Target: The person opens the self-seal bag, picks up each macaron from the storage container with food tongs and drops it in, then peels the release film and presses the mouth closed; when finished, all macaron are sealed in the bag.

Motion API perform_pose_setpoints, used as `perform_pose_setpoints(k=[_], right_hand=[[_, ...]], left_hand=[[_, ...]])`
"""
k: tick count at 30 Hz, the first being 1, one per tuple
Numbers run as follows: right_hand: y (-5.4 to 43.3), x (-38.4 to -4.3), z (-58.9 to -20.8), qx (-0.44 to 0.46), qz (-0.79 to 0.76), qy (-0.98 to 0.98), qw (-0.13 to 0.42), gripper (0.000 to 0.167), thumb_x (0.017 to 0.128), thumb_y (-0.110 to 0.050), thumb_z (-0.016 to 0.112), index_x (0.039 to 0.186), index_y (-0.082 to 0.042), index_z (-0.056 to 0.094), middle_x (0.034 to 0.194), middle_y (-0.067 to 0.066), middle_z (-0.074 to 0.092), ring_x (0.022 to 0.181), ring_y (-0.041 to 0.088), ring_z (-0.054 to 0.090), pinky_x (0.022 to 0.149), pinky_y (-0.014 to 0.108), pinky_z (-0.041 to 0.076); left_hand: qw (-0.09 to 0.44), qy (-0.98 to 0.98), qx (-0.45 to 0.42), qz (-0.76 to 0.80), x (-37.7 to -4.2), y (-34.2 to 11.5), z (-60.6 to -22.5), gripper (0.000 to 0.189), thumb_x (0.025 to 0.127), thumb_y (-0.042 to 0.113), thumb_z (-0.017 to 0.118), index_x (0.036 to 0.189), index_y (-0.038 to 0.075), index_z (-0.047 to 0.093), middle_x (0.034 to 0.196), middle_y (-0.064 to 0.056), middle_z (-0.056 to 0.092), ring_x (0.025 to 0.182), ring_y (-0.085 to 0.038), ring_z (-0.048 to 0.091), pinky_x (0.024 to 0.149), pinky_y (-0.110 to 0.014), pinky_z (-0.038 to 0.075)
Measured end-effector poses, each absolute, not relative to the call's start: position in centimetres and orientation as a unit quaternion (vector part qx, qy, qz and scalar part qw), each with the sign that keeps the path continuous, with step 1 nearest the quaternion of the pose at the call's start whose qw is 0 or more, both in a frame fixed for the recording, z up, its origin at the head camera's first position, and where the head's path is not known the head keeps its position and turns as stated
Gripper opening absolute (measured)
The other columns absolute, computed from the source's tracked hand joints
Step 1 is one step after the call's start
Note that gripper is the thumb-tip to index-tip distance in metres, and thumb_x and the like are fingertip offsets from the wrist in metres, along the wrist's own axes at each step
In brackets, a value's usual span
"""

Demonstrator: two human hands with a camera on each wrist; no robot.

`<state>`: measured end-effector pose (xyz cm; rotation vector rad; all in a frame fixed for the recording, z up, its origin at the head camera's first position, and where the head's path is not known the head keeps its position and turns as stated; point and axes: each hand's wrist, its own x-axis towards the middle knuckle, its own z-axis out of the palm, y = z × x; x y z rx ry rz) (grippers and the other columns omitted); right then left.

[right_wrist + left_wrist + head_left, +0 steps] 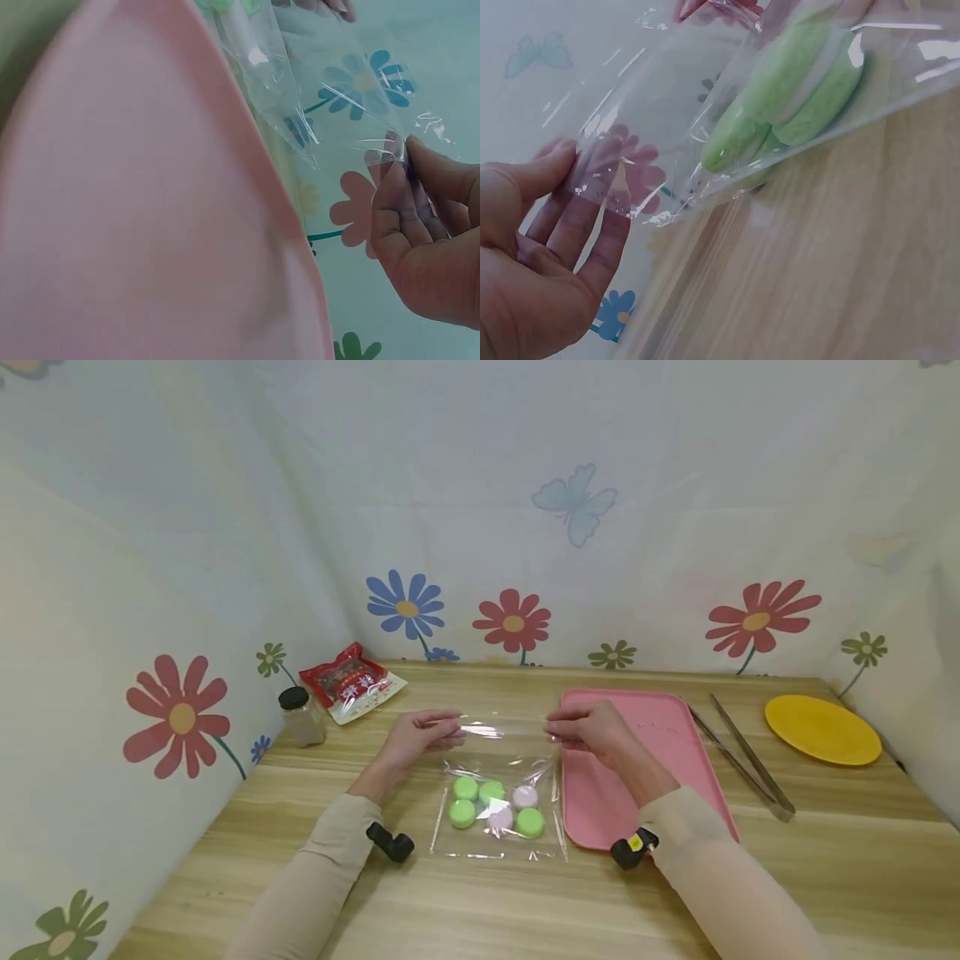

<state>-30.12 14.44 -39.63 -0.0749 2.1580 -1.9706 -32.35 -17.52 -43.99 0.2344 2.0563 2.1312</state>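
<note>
The wooden desk (480, 902) carries one pink tray (660, 752), one yellow plate (822, 729), one pair of metal tongs (742, 760), one red snack packet (351, 682), one small jar (302, 716) and, between the forearms, one clear plastic bag (498, 793) lying just left of the tray. Both hands hold the bag's far edge lifted: the left hand (420, 737) pinches its left corner, the right hand (592, 733) its right corner, fingers (390, 187) narrowed onto the film. The step looks like working the mouth of the bag; the next move likely calls for an even pull with the contents kept low. Inside sit five round sweets: three green (465, 788), two pale pink (525, 796).
</note>
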Motion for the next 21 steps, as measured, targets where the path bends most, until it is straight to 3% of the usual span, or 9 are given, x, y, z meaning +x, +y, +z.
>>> perform_pose_setpoints(k=[7,11,15,19,21], right_hand=[[14.7,-30.5,-40.3,-0.030,-0.709,0.697,0.105,0.022,0.093,0.005,0.065,0.114,0.009,0.068,0.092,0.010,0.075,0.078,0.014,0.072,0.067,0.025,0.058],[14.9,-30.5,-40.3,-0.045,-0.703,0.703,0.098,0.016,0.093,0.005,0.065,0.108,0.009,0.069,0.091,0.010,0.075,0.079,0.016,0.071,0.069,0.027,0.059],[15.3,-30.2,-39.9,-0.048,-0.639,0.764,0.077,0.021,0.094,-0.003,0.067,0.112,0.006,0.071,0.099,0.007,0.073,0.084,0.016,0.064,0.076,0.032,0.057],[15.7,-29.9,-39.4,-0.046,-0.583,0.808,0.074,0.023,0.095,-0.011,0.067,0.115,-0.001,0.073,0.089,0.003,0.066,0.071,0.013,0.050,0.060,0.024,0.044],[15.8,-29.8,-39.2,-0.050,-0.591,0.800,0.090,0.025,0.096,-0.011,0.066,0.118,-0.001,0.072,0.083,0.003,0.064,0.060,0.011,0.046,0.052,0.021,0.037]], left_hand=[[0.101,0.665,0.096,0.734,-32.6,-17.8,-44.3,0.037,0.097,0.000,0.062,0.130,-0.014,0.055,0.104,-0.015,0.074,0.091,-0.023,0.074,0.091,-0.039,0.056],[0.099,0.673,0.122,0.723,-32.5,-18.0,-44.2,0.035,0.098,0.003,0.061,0.127,-0.016,0.053,0.101,-0.013,0.075,0.092,-0.024,0.074,0.092,-0.040,0.056],[0.071,0.713,0.143,0.682,-32.5,-18.1,-43.8,0.027,0.099,0.007,0.062,0.122,-0.007,0.063,0.111,-0.015,0.073,0.099,-0.024,0.071,0.094,-0.044,0.055],[0.001,0.784,0.150,0.602,-32.4,-18.1,-43.4,0.023,0.098,0.015,0.066,0.118,0.004,0.073,0.117,-0.008,0.071,0.103,-0.018,0.066,0.089,-0.035,0.056],[-0.017,0.801,0.148,0.580,-32.3,-18.2,-43.2,0.022,0.098,0.019,0.067,0.115,0.009,0.075,0.108,-0.007,0.073,0.091,-0.012,0.064,0.076,-0.026,0.054]])
